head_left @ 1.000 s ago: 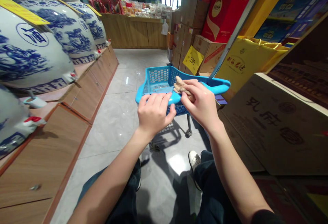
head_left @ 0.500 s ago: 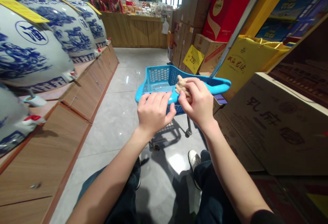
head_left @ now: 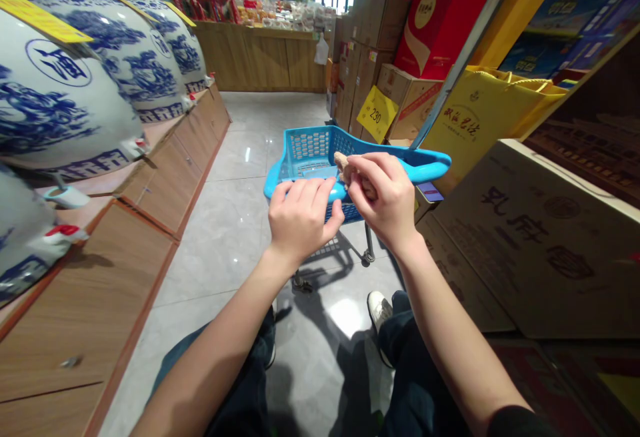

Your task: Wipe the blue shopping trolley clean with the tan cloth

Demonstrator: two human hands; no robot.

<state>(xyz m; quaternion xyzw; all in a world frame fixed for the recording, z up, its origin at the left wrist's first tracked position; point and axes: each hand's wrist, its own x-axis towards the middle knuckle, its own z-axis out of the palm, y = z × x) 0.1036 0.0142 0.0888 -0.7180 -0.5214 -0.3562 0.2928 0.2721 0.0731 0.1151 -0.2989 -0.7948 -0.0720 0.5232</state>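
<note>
A blue shopping cart [head_left: 309, 145] stands right before me, its basket walls full of small holes. My left hand [head_left: 301, 218] is closed over the left part of its blue handle [head_left: 425, 169], thumb underneath. On the handle's middle, my right hand [head_left: 387, 198] pinches a crumpled beige cloth [head_left: 343, 165]. The cloth sticks out past my fingertips and rests against the handle; much of it is hidden by my right hand. Both hands are close together, with a small gap between them.
Large blue-and-white jars [head_left: 75, 83] line a wooden cabinet [head_left: 65, 317] on the left. At right are stacked cartons [head_left: 555, 237], a yellow bag [head_left: 470, 123] and a slanted metal post [head_left: 457, 67]. Tiled floor [head_left: 235, 210] runs ahead to a wooden counter [head_left: 260, 57] with packaged goods.
The cloth's free end has shifted left and down along the handle, with my right hand's fingers moving slightly the same way. My left hand keeps its place.
</note>
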